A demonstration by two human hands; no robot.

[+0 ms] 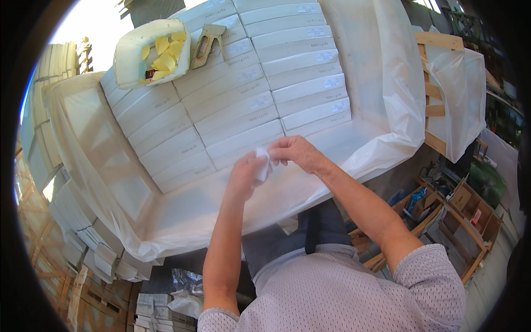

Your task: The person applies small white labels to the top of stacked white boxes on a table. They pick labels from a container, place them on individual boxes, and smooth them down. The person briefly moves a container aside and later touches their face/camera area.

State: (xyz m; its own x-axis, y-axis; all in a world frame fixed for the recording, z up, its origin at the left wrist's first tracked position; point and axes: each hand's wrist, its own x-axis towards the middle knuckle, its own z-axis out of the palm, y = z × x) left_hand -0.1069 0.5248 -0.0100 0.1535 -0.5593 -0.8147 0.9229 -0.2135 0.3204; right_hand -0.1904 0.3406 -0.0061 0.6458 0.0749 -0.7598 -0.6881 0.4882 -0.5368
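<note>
Far left: translucent plastic film (83, 138) rising along the side of the packed white boxes (235, 105), which lie in 3 columns at the near end. On them, upper left, a white tub (126, 69) holding yellow pieces (166, 58). Just right of the tub, a metal tool with a looped handle (207, 45), lying flat, its length slanting up and to the right. From the left hand, the tool is well apart, beyond and a little left.

Centre-left: left hand (246, 174), fingers closed on 1 small white slip (262, 166), low in front of the boxes' near edge. Slip sits at the fingertips, on the right side of this hand; long axis roughly near-to-far, its far end tipped slightly right. Folds unclear at this size.

Centre: right hand (296, 152), reaching in from the right, fingertips drawn together just beside the slip's far end. Slip lies left and slightly nearer the body from here. Contact: cannot tell. Left hand is the nearer of the 2, and has the hold.

Far right: film again, then a slatted wooden frame (437, 91), well apart from both hands.
</note>
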